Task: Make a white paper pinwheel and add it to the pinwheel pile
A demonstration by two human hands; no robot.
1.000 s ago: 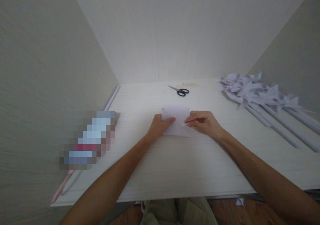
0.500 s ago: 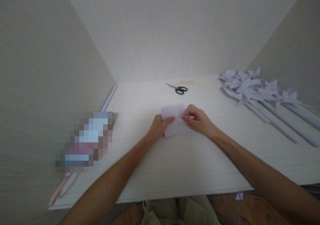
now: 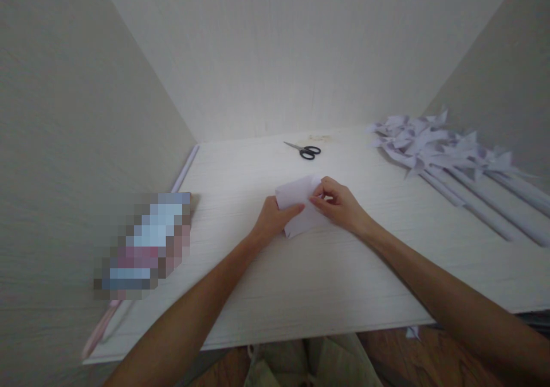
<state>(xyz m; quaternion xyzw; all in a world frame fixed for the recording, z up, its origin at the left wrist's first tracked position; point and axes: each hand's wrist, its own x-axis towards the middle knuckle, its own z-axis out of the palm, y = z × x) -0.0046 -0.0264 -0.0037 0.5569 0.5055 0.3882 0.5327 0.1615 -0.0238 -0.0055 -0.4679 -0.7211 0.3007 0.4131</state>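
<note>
White, four-sided paper sheet (image 3: 296, 191), slightly skewed — left hand (image 3: 272, 218) clasping its left edge, right hand (image 3: 342, 204) pinching its right side.

I work in a small craft nook, home or workroom I cannot tell: pale walls (image 3: 266, 54) at ten, twelve and two o'clock box in my white desk (image 3: 240, 307), with scissors (image 3: 306, 151) at twelve, paper pinwheels (image 3: 423, 147) at two, brown wood-look floor (image 3: 451, 355) at four.
</note>
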